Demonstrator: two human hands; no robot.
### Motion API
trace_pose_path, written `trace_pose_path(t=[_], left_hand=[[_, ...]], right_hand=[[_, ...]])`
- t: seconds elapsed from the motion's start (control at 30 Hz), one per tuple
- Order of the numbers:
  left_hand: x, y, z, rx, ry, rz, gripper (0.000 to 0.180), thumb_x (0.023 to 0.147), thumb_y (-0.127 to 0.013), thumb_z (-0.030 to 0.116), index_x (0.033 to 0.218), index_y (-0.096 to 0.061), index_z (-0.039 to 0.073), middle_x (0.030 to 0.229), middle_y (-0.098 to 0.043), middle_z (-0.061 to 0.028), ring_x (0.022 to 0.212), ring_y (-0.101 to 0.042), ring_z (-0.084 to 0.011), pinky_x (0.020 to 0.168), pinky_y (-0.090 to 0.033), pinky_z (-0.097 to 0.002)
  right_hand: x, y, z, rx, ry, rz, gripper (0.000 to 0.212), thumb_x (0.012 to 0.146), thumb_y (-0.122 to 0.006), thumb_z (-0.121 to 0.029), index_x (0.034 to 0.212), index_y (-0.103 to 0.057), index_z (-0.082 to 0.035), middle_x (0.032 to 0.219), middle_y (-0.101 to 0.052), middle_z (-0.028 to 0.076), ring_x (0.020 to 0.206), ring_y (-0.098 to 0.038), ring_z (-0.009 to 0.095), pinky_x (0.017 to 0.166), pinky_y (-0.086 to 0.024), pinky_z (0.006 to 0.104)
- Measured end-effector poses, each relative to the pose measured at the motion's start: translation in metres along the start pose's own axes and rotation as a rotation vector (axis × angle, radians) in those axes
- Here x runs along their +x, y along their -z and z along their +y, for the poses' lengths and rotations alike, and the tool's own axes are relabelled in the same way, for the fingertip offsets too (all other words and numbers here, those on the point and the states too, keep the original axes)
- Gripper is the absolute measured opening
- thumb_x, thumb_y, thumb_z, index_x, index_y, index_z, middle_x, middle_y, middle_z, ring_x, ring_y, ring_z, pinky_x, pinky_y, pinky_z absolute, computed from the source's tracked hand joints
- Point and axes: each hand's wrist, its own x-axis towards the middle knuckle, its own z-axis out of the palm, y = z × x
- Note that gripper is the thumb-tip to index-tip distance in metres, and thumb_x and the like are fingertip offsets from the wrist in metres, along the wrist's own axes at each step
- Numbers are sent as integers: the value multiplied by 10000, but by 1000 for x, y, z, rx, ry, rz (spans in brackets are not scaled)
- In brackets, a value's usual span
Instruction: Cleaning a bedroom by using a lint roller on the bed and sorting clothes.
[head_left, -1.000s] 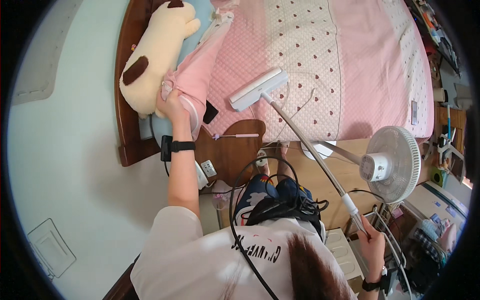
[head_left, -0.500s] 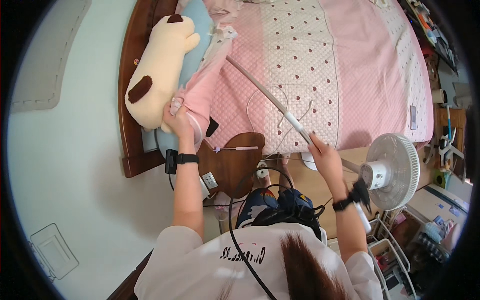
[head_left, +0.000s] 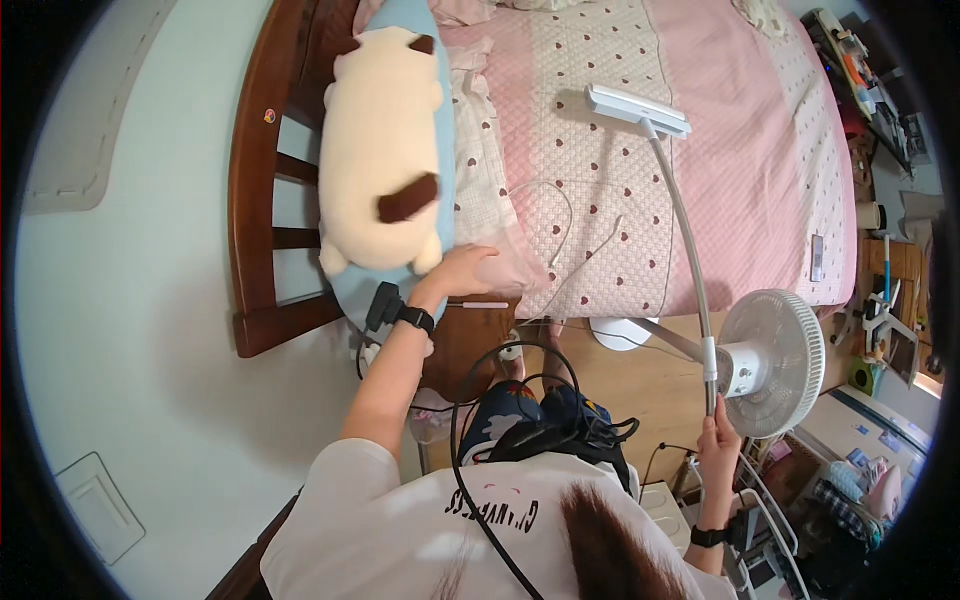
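Observation:
My right hand grips the lower end of a long silver vacuum wand. The wand's flat white cleaning head rests on the pink quilted bedspread with small hearts. My left hand, a dark watch on its wrist, holds the pink edge of the bedding at the bed's corner, right beside a large cream plush dog lying on a light blue pillow.
A wooden headboard stands against the pale wall at left. A white standing fan is beside my right hand. A white cable lies on the bedspread. Cluttered shelves and furniture line the right side.
My right hand slid back down the wand, and the cleaning head swung from the bedding edge near the plush out onto the middle of the bed. My left hand stays at the bedding corner.

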Motion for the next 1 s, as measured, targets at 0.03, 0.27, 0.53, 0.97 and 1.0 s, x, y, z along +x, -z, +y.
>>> trace_pose_path(t=[0.03,0.27,0.53,0.97,1.0], left_hand=[[1,-5,-3,2,-2,0,543,613,-646,243,1099,-520,36,1105,-531,-169,1013,-499,-314,901,-377,-358],[1,-12,-19,-336,218,116,594,688,-642,245,1195,-436,14,1198,-487,-135,1063,-489,-284,917,-369,-327],[-9,27,23,-1519,366,287,659,863,-428,436,1322,-160,45,1277,-399,-145,1139,-430,-292,924,-333,-428],[-51,36,15,-1684,477,235,420,881,-430,341,1221,-406,96,1205,-460,-77,1132,-426,-218,926,-329,-373],[-54,35,14,-1678,504,234,404,878,-439,325,1212,-418,99,1188,-473,-68,1114,-439,-212,913,-338,-364]], right_hand=[[0,-3,1,2,0,1,392,871,-473,-78,1258,-415,-54,638,-349,-87,516,-302,-2,440,-259,159],[57,-70,1,-334,299,-82,411,842,-519,-141,1238,-427,-82,570,-395,96,499,-384,113,475,-352,258],[198,-169,-100,-364,453,34,335,844,-472,-232,1141,-497,-77,755,-550,245,705,-553,383,585,-425,422],[-106,-2,108,-382,-57,79,353,834,-518,-148,1184,-497,-105,651,-542,126,593,-477,79,556,-420,268],[-112,-6,110,-388,-62,102,353,836,-512,-150,1188,-494,-116,660,-553,114,588,-488,96,563,-425,268]])
